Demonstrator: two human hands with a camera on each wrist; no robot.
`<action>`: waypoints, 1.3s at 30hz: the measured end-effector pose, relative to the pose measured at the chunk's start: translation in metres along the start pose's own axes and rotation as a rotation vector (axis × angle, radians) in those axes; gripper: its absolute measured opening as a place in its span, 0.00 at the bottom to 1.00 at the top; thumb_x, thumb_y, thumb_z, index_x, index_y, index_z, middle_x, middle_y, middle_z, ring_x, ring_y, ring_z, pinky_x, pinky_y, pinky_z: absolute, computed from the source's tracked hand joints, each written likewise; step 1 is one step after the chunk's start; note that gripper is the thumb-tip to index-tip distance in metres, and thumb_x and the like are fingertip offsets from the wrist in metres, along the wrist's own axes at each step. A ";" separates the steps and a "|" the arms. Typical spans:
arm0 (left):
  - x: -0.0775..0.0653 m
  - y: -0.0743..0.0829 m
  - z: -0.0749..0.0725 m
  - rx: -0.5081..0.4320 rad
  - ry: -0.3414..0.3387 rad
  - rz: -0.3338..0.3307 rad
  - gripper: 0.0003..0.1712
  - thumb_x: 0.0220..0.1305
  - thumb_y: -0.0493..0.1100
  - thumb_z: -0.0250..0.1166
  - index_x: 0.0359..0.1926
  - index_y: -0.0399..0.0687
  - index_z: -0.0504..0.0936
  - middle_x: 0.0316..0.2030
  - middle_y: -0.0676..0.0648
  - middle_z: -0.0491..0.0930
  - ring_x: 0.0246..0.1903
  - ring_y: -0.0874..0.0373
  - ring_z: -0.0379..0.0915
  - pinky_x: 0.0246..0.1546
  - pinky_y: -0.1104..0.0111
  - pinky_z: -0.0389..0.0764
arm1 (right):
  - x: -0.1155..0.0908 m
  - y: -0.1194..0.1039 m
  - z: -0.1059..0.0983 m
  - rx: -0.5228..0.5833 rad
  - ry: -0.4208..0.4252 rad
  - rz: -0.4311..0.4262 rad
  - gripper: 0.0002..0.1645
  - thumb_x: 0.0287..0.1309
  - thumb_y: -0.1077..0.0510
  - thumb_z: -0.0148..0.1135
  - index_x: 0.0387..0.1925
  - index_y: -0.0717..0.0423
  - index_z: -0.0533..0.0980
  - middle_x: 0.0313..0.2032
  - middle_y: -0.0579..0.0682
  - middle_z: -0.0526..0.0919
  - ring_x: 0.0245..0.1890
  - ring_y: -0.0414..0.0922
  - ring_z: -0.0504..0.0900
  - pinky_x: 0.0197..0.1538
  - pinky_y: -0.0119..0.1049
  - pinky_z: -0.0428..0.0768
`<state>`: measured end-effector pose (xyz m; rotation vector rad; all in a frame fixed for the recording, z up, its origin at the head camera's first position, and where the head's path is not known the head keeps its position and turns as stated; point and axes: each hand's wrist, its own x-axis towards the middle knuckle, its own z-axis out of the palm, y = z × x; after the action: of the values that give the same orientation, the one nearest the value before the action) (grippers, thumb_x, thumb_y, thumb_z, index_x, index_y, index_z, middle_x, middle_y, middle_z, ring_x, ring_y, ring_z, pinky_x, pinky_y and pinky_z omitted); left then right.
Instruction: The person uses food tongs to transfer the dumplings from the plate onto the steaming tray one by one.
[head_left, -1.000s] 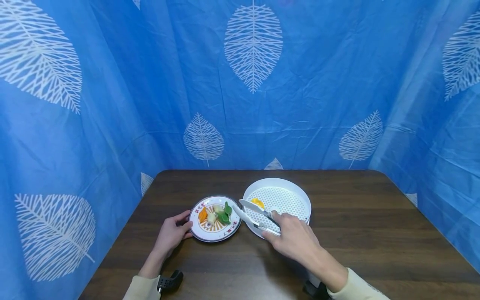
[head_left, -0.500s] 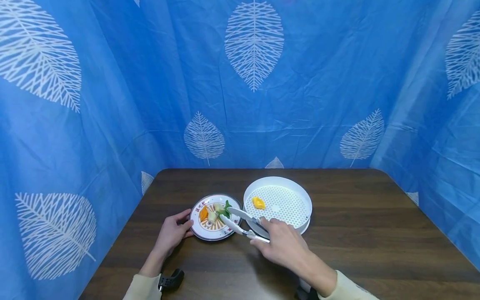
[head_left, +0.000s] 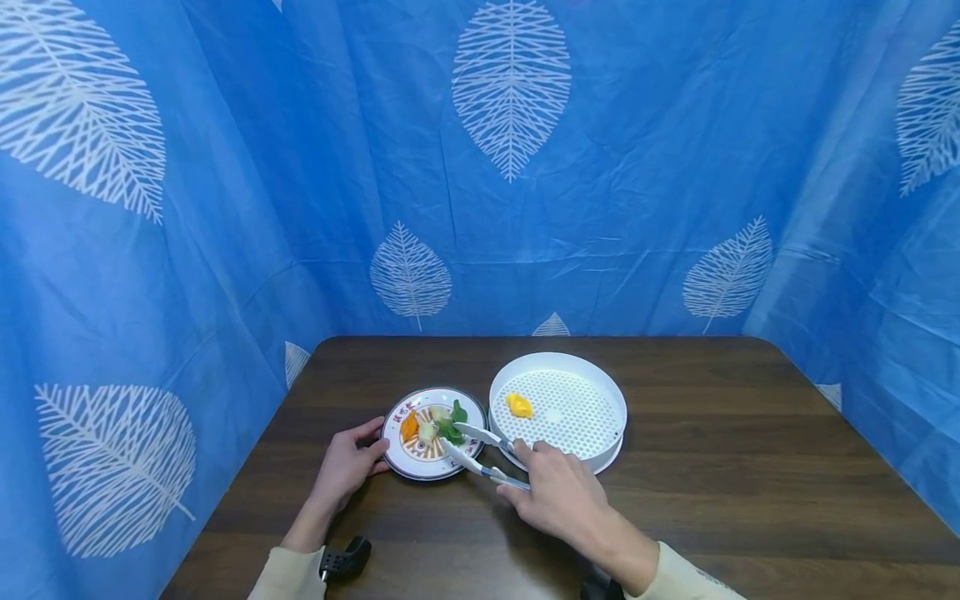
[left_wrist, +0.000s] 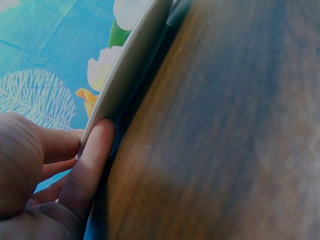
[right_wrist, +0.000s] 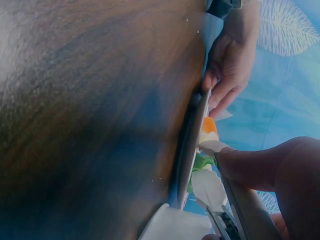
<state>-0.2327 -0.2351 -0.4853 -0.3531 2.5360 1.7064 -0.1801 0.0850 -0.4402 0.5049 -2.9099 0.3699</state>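
My left hand [head_left: 348, 462] pinches the left rim of a round patterned plate [head_left: 431, 472], thumb above and a finger beneath in the left wrist view. Orange [head_left: 408, 426], pale [head_left: 427, 432] and green [head_left: 450, 432] dumpling-like pieces lie on the plate. My right hand [head_left: 562, 492] grips white-tipped tongs [head_left: 468, 461]. Their tips are spread, reaching over the plate's right side around the green piece. In the right wrist view, the tongs' tips [right_wrist: 209, 190] overlap the green piece and partly hide it.
A round white perforated tray [head_left: 558, 363] stands right beside the plate, below the tongs' arms. Inside it, at the left, lies one yellow piece [head_left: 519, 405]. The dark wooden table [head_left: 712, 467] has a blue leaf-print curtain [head_left: 637, 167] behind it.
My right hand has moved left and toward me, bringing the tongs' tips from the tray's edge to the green piece on the plate. My left hand stays on the rim.
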 end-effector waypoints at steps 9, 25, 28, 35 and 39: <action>-0.001 0.001 -0.001 -0.003 -0.005 -0.010 0.31 0.74 0.37 0.62 0.75 0.42 0.69 0.67 0.32 0.69 0.33 0.56 0.80 0.38 0.71 0.88 | -0.002 -0.001 0.006 -0.065 0.058 -0.027 0.29 0.53 0.37 0.75 0.52 0.46 0.82 0.26 0.45 0.79 0.18 0.41 0.69 0.19 0.33 0.66; -0.003 0.001 0.000 0.000 0.002 0.008 0.31 0.73 0.36 0.63 0.75 0.42 0.69 0.64 0.32 0.70 0.31 0.55 0.78 0.36 0.71 0.88 | -0.005 0.003 0.003 -0.073 0.086 -0.058 0.26 0.55 0.38 0.74 0.52 0.44 0.83 0.24 0.43 0.77 0.17 0.41 0.70 0.18 0.34 0.67; -0.003 0.001 0.000 0.000 0.003 0.003 0.31 0.73 0.36 0.63 0.74 0.42 0.69 0.64 0.32 0.71 0.31 0.55 0.78 0.36 0.71 0.88 | -0.005 0.004 -0.002 -0.022 0.069 -0.037 0.26 0.55 0.39 0.75 0.53 0.44 0.84 0.24 0.43 0.77 0.17 0.41 0.69 0.18 0.34 0.66; -0.002 0.002 0.001 -0.004 0.002 -0.002 0.31 0.73 0.36 0.62 0.75 0.42 0.69 0.65 0.32 0.70 0.33 0.55 0.79 0.37 0.71 0.89 | -0.005 0.009 -0.019 0.031 0.088 -0.026 0.28 0.53 0.39 0.76 0.54 0.44 0.85 0.27 0.43 0.82 0.21 0.40 0.72 0.23 0.36 0.71; -0.002 0.001 0.000 -0.007 0.004 -0.006 0.31 0.73 0.36 0.62 0.75 0.42 0.69 0.65 0.32 0.70 0.33 0.55 0.79 0.37 0.71 0.89 | -0.006 0.013 -0.028 0.066 0.083 -0.003 0.30 0.53 0.40 0.76 0.56 0.46 0.85 0.33 0.45 0.86 0.25 0.40 0.73 0.27 0.36 0.73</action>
<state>-0.2313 -0.2341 -0.4839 -0.3644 2.5295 1.7141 -0.1755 0.1066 -0.4173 0.4918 -2.8241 0.4759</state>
